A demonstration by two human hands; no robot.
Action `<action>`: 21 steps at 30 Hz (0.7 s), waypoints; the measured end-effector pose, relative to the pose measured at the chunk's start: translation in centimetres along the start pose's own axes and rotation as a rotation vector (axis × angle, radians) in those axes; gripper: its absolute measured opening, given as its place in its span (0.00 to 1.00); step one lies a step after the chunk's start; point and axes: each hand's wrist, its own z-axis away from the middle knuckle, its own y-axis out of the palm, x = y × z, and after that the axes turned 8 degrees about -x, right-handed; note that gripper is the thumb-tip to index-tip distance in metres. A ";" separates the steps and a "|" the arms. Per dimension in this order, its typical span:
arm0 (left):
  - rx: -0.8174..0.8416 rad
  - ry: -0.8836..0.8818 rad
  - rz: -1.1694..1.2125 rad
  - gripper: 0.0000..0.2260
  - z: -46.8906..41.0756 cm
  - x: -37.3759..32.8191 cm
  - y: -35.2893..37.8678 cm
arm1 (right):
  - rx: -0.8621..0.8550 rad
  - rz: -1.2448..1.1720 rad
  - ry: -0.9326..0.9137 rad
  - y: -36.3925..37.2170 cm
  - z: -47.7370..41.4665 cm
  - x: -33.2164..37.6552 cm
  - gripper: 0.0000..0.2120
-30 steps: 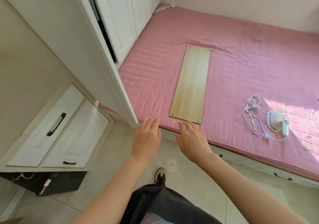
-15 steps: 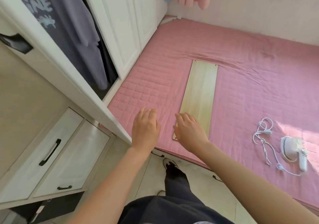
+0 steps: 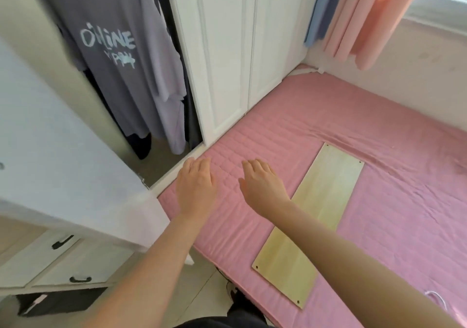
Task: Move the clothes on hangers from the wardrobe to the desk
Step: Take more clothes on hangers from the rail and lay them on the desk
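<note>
- Two drawers [image 3: 38,259] sit lowest at your left, one dark handle on each. They are closed and play no part in this job.
- Your left hand [image 3: 197,186] and right hand [image 3: 262,183] are both out in front, palms down, fingers straight and loosely together, gripping nothing. They hover apart from each other over the near corner of the mattress [image 3: 379,150]. My judgement is that this is a reach toward the opening, with no garment taken yet.
- One board [image 3: 310,224] lies flat on the mattress just right of your right wrist. It looks parked there and is clear of your path.
- One door [image 3: 63,163] stands swung open at your left, which is what exposes the hanging space of the wardrobe [image 3: 192,74].
- The clothes hang inside, beyond your left hand. I count three: a grey printed tee [image 3: 108,49] in front, a lilac top [image 3: 161,62] beside it, and a dark garment [image 3: 141,145] behind. More may be hidden.
- The hangers are above the frame, so there is no count for them. The desk is not in view.
- Two closed doors [image 3: 227,49] stand to the right of the opening.
- The curtains [image 3: 366,16] are farthest: one blue, and pink folds beside it.
</note>
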 end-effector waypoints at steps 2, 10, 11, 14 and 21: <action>-0.042 -0.056 0.006 0.16 -2.4 -0.2 -0.2 | -0.025 0.002 -0.064 -0.8 -3.0 -0.7 0.20; -0.240 -0.173 -0.049 0.15 -13.4 0.8 -2.1 | -0.163 0.044 -0.346 -5.0 -15.4 -1.1 0.18; -0.255 -0.186 -0.063 0.15 -14.8 1.1 -2.4 | -0.184 0.052 -0.382 -5.6 -17.0 -0.9 0.18; -0.331 -0.217 -0.092 0.16 -18.9 2.0 -3.4 | -0.249 0.032 -0.455 -7.6 -21.6 0.1 0.17; -0.421 -0.241 -0.163 0.16 -26.9 3.7 -5.7 | -0.378 0.017 -0.582 -10.2 -30.6 2.4 0.16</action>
